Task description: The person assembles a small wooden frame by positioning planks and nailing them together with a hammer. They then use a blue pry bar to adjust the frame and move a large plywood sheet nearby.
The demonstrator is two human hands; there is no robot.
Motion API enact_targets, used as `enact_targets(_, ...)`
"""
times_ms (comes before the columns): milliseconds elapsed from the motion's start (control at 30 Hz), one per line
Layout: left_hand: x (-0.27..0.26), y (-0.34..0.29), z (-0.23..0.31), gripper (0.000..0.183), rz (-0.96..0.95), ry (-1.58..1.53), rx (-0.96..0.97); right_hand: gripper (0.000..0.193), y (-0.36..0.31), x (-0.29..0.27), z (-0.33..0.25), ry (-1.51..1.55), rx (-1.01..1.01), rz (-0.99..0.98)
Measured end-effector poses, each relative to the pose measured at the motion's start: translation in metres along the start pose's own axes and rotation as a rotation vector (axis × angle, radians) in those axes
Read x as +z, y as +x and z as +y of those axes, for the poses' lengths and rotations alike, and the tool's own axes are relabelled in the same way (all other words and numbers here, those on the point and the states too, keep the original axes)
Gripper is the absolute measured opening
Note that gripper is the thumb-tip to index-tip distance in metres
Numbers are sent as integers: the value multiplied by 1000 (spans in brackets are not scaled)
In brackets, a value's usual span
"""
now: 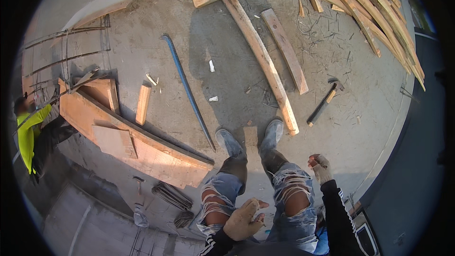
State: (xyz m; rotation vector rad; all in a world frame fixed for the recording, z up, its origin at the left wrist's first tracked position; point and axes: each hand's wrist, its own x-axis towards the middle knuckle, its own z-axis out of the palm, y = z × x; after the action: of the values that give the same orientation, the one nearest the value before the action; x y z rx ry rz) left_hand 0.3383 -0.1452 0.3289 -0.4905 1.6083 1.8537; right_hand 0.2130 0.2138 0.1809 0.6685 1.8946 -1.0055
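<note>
My left hand (244, 220), in a pale work glove with bare fingertips, hovers in front of my left knee. Its fingers are curled, and a tiny thin thing seems to show at the fingertips, too small to name. Beyond my right knee is my right hand (322, 168), gloved the same way, its fingers bent inward; what lies in them, if anything, is hidden. Nearest to it on the concrete is a claw hammer (322, 106) with a dark grip. A long timber (263, 59) ends just ahead of my boots (270, 135), beside a shorter board (286, 51).
A blue pry bar (186, 85) lies left of the boots. Farther left stands a plywood form (156, 151) by a wood block (143, 104). Loose nails (327, 42) litter the floor near stacked timbers (374, 14). A person in a yellow top (28, 137) is at far left, near protruding rebar (68, 59).
</note>
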Motion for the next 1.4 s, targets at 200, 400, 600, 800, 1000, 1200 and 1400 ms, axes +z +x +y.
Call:
enact_targets(200,-181,117,-38,31,629,15,-66,64,244,86,-66,-713,-464,36)
enact_targets(400,-261,231,-111,26,527,571,6,68,326,137,-80,-837,-672,270)
enact_targets(600,-257,316,-144,24,265,978,186,63,318,122,-73,-790,-1024,425)
enact_targets(800,-233,372,-130,23,211,964,503,85,255,33,-67,-1003,-1062,557)
enact_targets(1000,-175,394,-119,47,450,1081,1094,82,158,-43,-33,-1285,-1181,832)
enact_targets(1200,-142,382,-98,73,583,1277,1318,77,107,-65,-15,-1436,-1350,921)
enact_targets(1400,-173,335,-92,66,313,1252,878,79,101,-61,-77,-1451,-1755,758)
